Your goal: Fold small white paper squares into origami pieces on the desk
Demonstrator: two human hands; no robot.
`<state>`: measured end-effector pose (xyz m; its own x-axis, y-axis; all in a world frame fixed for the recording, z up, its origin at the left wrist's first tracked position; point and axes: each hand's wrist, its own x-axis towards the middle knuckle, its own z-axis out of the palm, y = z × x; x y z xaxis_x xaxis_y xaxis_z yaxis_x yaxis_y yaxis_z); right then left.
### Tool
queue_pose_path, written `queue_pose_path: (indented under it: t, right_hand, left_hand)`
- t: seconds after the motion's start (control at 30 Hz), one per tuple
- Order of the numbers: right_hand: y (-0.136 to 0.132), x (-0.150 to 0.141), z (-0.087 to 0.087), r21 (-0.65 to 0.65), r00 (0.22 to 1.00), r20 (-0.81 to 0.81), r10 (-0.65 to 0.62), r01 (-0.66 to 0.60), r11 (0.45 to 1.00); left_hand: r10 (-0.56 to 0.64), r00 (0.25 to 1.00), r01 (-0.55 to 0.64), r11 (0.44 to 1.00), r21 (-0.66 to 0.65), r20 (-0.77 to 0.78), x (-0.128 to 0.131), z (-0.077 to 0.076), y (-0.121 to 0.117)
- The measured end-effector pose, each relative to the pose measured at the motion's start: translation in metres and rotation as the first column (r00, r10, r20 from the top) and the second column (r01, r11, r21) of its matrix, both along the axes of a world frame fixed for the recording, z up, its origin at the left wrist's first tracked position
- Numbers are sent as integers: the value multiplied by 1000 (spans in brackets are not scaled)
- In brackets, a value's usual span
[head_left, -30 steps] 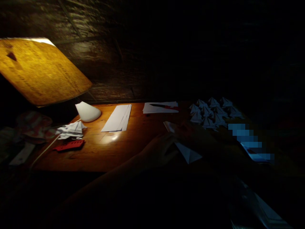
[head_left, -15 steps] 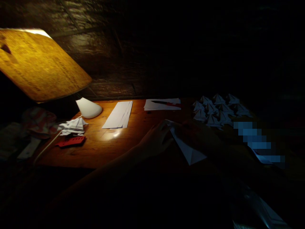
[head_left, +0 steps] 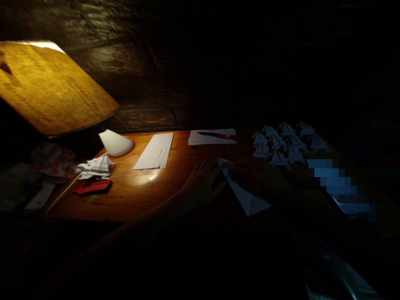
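Observation:
A folded white sheet of paper (head_left: 246, 200) lies on the wooden table, long and narrow with a pointed far tip and a wider triangular near end. My left hand (head_left: 203, 179) rests at its left side, fingers stretched out flat toward the far tip and thumb apart, near the paper's edge. On the other side my right hand (head_left: 262, 177) lies over the paper's right edge. Deep shadow hides most of its fingers, so their grip is unclear. Several folded paper pieces (head_left: 278, 141) with peaked tops stand grouped beyond my right hand.
A lit lamp (head_left: 59, 89) leans over the left side. Paper strips (head_left: 153, 151) lie mid-table, with a red-handled knife (head_left: 218, 136) on white sheets (head_left: 195, 137) behind. At left are a red object (head_left: 93, 187) and crumpled paper (head_left: 96, 166). A pixelated bluish patch (head_left: 334, 179) shows at right.
My left hand's fingers have flattened from an arched pose near the paper's far tip. The paper and my right hand stay in nearly the same place.

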<state>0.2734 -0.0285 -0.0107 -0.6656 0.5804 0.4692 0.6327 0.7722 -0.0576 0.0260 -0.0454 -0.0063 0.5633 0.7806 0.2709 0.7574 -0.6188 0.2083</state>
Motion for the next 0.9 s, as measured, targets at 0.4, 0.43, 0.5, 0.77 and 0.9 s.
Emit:
queue_pose_path:
  t: [0.4,0.43,0.5,0.77,0.9]
  right_hand:
    - [5,0,-4,-88,998,-58,20,-25,996]
    - [6,0,-4,-91,998,-61,28,-34,995]
    - [7,1,-4,-107,996,-78,49,-57,993]
    - [9,1,-7,-143,991,-125,43,-61,988]
    - [12,2,-10,-139,991,-123,43,-60,989]
  left_hand:
    - [-5,999,6,1000,-27,46,-1,-1,0]
    - [-15,998,18,999,-35,64,-1,-1,0]
    - [-23,996,27,999,-47,81,-1,-1,0]
    - [-5,998,8,999,-53,59,0,0,-1]
    - [16,1000,-15,1000,-27,22,0,-1,-1]
